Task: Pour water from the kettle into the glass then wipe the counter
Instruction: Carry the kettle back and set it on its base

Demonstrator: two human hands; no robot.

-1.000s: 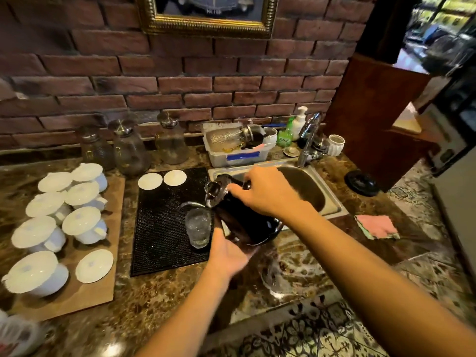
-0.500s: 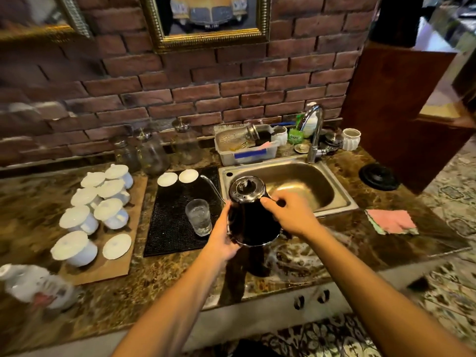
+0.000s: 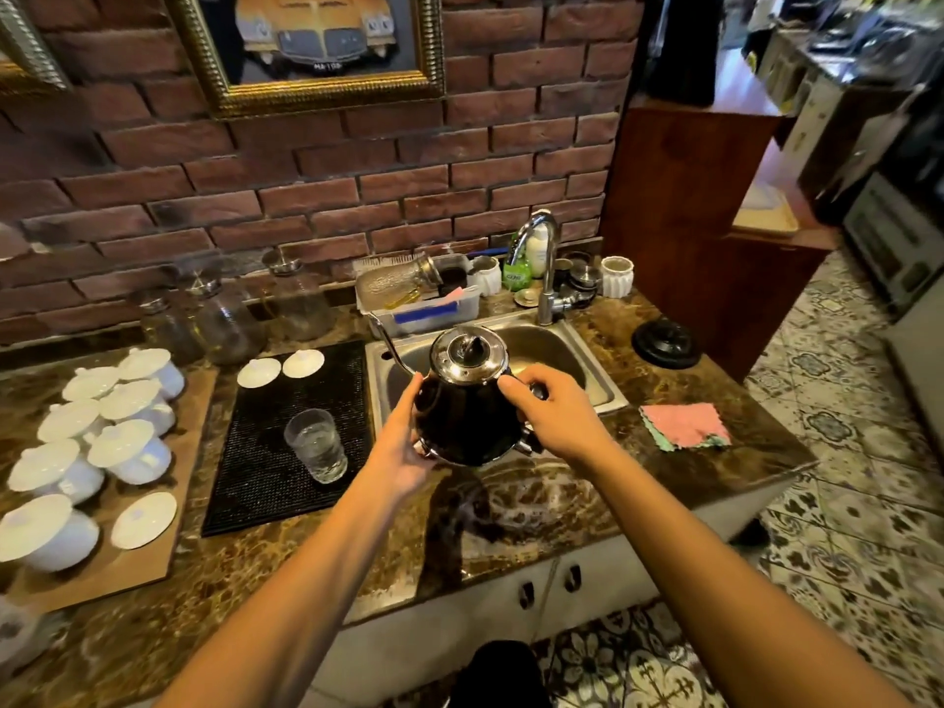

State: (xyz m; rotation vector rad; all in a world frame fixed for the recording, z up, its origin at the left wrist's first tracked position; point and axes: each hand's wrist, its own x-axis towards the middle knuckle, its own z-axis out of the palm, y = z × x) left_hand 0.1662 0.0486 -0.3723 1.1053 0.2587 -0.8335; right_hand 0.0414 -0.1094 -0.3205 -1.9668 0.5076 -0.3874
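Observation:
A black kettle (image 3: 467,411) with a shiny lid and a thin curved spout is upright above the counter's front, just before the sink. My right hand (image 3: 554,416) grips its handle on the right side. My left hand (image 3: 406,444) is pressed against its lower left side and base. A clear glass (image 3: 315,444) holding water stands on the black mat (image 3: 286,442), left of the kettle. A pink cloth (image 3: 684,425) lies flat on the brown marble counter (image 3: 664,467), to the right of my right hand.
The steel sink (image 3: 597,380) with its tap (image 3: 544,268) is behind the kettle. The kettle's black base (image 3: 664,342) sits at the right rear. White lidded cups (image 3: 127,449) fill a wooden board on the left. Glass jars (image 3: 225,324) line the brick wall. A wet patch (image 3: 516,503) shines below the kettle.
The kettle went from tilted over the glass to upright and moved right, away from the glass. Both hands stayed on it. The camera pulled back.

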